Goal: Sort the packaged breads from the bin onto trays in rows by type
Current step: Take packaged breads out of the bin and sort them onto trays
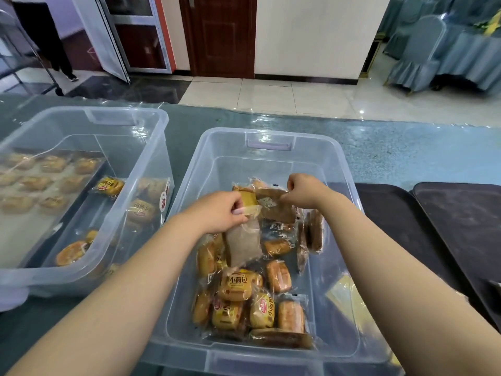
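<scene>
We have both hands down inside the clear plastic bin that stands in the middle of the table. Our left hand has its grip closed on a pale grey-brown bread packet, thumb and curled fingers pinching its top edge so that the packet hangs upright above the heap. Our right hand has its fingers curled, pinching the top of a darker brown bread packet at the far side of the pile. Just between the two hands a yellow packet shows. Below them the rest of the packaged breads lie loosely heaped in the bin's near half, many in yellow-printed wrappers. To the left stands a second clear bin, and through its walls we see a tray with rows of round breads and several loose yellow packets beside it. On the right, two dark trays lie side by side on the table.
</scene>
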The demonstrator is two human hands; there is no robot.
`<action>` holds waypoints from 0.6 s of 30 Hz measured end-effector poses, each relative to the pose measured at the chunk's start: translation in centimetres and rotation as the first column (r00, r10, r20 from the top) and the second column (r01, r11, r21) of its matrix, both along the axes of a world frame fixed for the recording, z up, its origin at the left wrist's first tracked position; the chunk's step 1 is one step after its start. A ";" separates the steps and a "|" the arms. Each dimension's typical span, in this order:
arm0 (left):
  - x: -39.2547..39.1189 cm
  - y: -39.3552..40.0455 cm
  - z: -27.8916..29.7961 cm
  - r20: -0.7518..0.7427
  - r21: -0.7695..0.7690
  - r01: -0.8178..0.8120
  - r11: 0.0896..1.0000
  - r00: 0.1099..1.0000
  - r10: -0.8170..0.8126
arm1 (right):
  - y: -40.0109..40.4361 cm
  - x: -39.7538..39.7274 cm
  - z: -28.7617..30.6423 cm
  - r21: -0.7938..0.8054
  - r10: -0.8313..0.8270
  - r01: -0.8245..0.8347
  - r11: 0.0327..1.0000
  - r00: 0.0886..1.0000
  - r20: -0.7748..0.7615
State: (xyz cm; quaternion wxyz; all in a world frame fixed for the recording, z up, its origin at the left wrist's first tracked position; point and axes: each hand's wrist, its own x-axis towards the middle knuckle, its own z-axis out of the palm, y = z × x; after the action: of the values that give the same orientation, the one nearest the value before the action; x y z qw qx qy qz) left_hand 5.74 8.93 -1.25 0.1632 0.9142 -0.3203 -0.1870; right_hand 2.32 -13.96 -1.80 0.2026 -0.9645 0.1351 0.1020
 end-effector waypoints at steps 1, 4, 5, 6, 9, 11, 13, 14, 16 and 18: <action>0.0 0.0 0.2 0.016 -0.064 -0.028 0.998 0.999 0.029 | 0.2 0.0 0.2 0.068 -0.015 0.013 0.998 1.000 0.025; 0.1 0.0 0.4 0.034 -0.214 -0.090 0.973 0.995 0.099 | 0.8 0.2 0.6 0.344 -0.082 0.055 0.937 0.995 0.064; 0.1 -0.1 0.4 0.035 -0.250 -0.108 0.962 0.992 0.120 | 1.0 0.2 0.7 0.447 -0.105 0.068 0.892 0.993 0.058; 0.1 -0.1 0.4 0.042 -0.280 -0.125 0.952 0.989 0.142 | 1.3 0.1 0.8 0.526 -0.107 0.067 0.848 0.993 0.046; 0.2 -0.4 0.5 0.074 -0.355 -0.151 0.923 0.979 0.188 | 1.8 -0.2 1.2 0.577 -0.017 -0.002 0.817 0.999 0.028; 0.1 -0.5 0.6 0.097 -0.401 -0.152 0.903 0.973 0.207 | 2.0 -0.3 1.6 0.652 0.014 -0.012 0.758 1.000 0.002; 0.1 -0.8 0.7 0.163 -0.410 -0.122 0.904 0.965 0.204 | 1.8 -0.3 2.0 0.787 0.028 0.034 0.616 0.998 -0.065; -0.1 -0.9 0.8 0.195 -0.401 -0.107 0.910 0.960 0.199 | 1.8 -0.3 2.1 0.819 0.064 0.015 0.574 0.996 -0.062; -0.2 -1.2 0.7 0.231 -0.386 -0.106 0.917 0.951 0.207 | 1.7 -0.3 2.0 0.784 0.124 -0.072 0.617 0.992 -0.007; -0.3 -1.4 0.7 0.250 -0.368 -0.107 0.924 0.945 0.209 | 1.5 -0.2 1.8 0.676 0.128 -0.135 0.724 0.990 0.060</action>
State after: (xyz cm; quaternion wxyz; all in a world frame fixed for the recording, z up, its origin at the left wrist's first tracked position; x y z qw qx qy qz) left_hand 5.39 7.51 -0.58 0.2899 0.9109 -0.2929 0.0202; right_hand 2.15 -12.48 0.01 0.5330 -0.8318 0.0192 0.1536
